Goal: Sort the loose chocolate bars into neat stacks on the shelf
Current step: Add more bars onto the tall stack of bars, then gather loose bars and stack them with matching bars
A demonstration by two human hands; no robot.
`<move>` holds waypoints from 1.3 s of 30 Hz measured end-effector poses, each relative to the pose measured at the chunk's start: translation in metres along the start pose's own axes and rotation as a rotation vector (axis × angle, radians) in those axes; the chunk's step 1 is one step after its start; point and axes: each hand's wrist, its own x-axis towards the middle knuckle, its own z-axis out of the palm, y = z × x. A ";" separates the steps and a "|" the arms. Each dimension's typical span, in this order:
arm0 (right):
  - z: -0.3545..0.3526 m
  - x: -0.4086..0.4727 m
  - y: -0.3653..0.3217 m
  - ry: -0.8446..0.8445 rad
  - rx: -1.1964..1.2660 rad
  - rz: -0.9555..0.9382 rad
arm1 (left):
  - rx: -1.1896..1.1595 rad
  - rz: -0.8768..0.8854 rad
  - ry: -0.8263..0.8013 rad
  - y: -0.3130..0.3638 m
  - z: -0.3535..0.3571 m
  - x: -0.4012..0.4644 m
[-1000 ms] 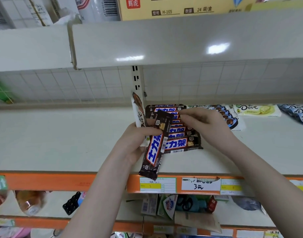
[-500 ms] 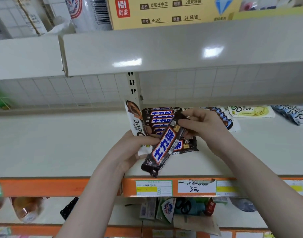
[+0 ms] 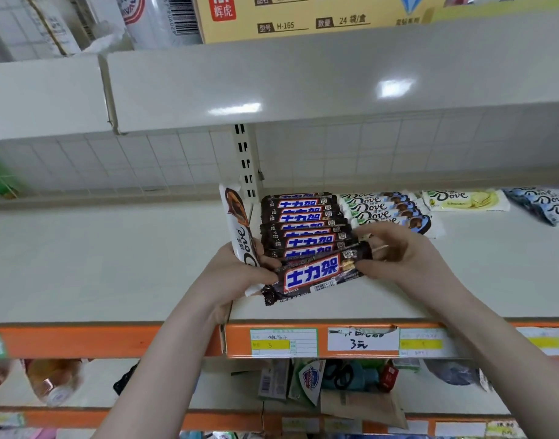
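Hands (image 3: 322, 267) grip bar (image 3: 316, 275) | Dove bar (image 3: 240, 229) partly hidden, prob. L-held

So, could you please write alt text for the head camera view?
Two hands hold a dark Snickers bar at the front of a row of Snickers bars on a shelf; the left hand also grips a white Dove bar. More Dove bars lie to the right.

One head-worn wide-angle view only, so nothing shared with a second. Looks forward and slightly down from behind the left hand (image 3: 237, 274) and right hand (image 3: 404, 258), close in, both forearms running in from the bottom edge. Faces the shelf (image 3: 113, 264) squarely, its back wall beyond the hands, upper shelf above them, lower shelves beneath the wrists.
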 end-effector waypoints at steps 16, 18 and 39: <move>0.004 -0.003 0.014 -0.066 -0.622 -0.282 | 0.253 0.094 0.244 -0.014 0.008 0.001; 0.005 -0.004 0.014 -0.064 -0.637 -0.284 | 0.265 0.088 0.250 -0.014 0.009 0.001; -0.103 -0.021 0.029 0.108 -0.630 -0.157 | 0.635 0.156 -0.025 0.030 0.109 -0.009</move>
